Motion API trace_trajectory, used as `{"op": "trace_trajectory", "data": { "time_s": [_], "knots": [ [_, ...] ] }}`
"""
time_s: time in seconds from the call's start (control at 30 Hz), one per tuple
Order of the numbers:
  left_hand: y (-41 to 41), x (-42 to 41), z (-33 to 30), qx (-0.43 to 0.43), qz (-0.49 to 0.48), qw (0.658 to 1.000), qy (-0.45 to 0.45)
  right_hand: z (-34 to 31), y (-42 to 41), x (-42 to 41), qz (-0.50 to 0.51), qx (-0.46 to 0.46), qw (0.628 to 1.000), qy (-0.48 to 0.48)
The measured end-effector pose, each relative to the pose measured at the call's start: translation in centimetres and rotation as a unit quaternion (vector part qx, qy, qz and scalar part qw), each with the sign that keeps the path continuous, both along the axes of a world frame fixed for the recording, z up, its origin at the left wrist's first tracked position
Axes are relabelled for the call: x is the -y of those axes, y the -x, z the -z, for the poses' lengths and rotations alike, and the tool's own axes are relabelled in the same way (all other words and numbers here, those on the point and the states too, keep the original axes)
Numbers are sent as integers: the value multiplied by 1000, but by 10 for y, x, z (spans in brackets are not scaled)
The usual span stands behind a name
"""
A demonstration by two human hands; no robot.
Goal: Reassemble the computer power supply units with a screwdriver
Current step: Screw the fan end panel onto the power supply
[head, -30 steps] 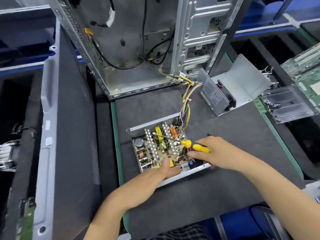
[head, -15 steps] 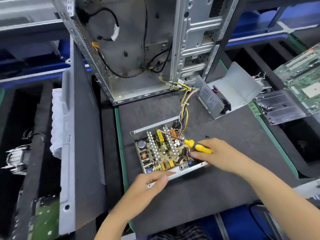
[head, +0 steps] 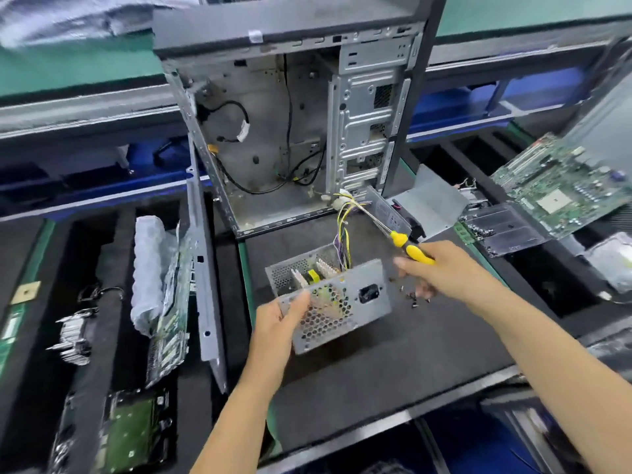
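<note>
head view: the power supply unit point(head: 333, 302) is tilted up on the dark mat point(head: 393, 364), with its perforated rear panel and the black socket turned toward the camera. its top is open, so pale heat sinks and a yellow part show inside. the left hand point(head: 278, 319) holds the unit at its near left corner, fingers curled onto the perforated panel. a bundle of yellow, purple and black wires point(head: 343, 230) rises from the unit toward the open computer case point(head: 294, 131), which stands upright behind the mat.

the right hand point(head: 441, 270) is to the right of the unit, not touching it. its fingers are closed around the yellow handle of the screwdriver point(head: 410, 249), and the metal shaft points up and left, toward the wires. a few small dark screws point(head: 415, 299) lie on the mat under this hand.

behind the screwdriver lies a grey metal cover point(head: 431, 200). far right, a green motherboard point(head: 561, 186) rests beside a clear plastic tray point(head: 506, 230).
</note>
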State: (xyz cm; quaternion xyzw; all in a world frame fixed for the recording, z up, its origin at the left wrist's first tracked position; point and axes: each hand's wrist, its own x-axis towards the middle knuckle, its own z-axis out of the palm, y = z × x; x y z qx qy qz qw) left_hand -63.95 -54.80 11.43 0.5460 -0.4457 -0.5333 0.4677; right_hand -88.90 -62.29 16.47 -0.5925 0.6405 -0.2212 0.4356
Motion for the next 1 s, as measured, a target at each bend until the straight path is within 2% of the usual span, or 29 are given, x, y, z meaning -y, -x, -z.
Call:
{"op": "trace_trajectory", "data": {
  "time_s": [0.07, 0.2, 0.33, 0.47, 0.53, 0.6, 0.67, 0.73, 0.87, 1.0],
  "knots": [
    [0, 6, -13, -18, -18, 1000, -10, 1, 13, 1, 26, -36, 998, 34],
    [5, 24, -29, -59, -98, 991, -65, 18, 37, 4, 62, -107, 992, 33],
    [19, 38, -33, 10, -112, 986, -121, 45, 55, 12, 32, -198, 980, 15],
    [16, 52, -31, 49, -133, 977, -158, 69, 63, 19, 13, -190, 981, 35],
    [15, 53, -29, 75, -140, 977, -143, 79, 58, 24, 42, -149, 987, 41],
    [15, 51, -27, 134, -155, 975, -86, 87, 50, 29, 45, -126, 990, 43],
    [15, 50, -27, 215, -147, 965, -18, 94, 38, 37, 23, -124, 991, 50],
    [15, 51, -30, 265, -114, 958, -3, 100, 28, 44, 10, -144, 988, 53],
    [12, 48, -30, 249, -125, 960, -25, 108, 22, 51, -3, -205, 978, 42],
    [14, 43, -27, 245, -145, 959, -9, 112, 22, 52, -26, -217, 974, 54]
  ]
}}
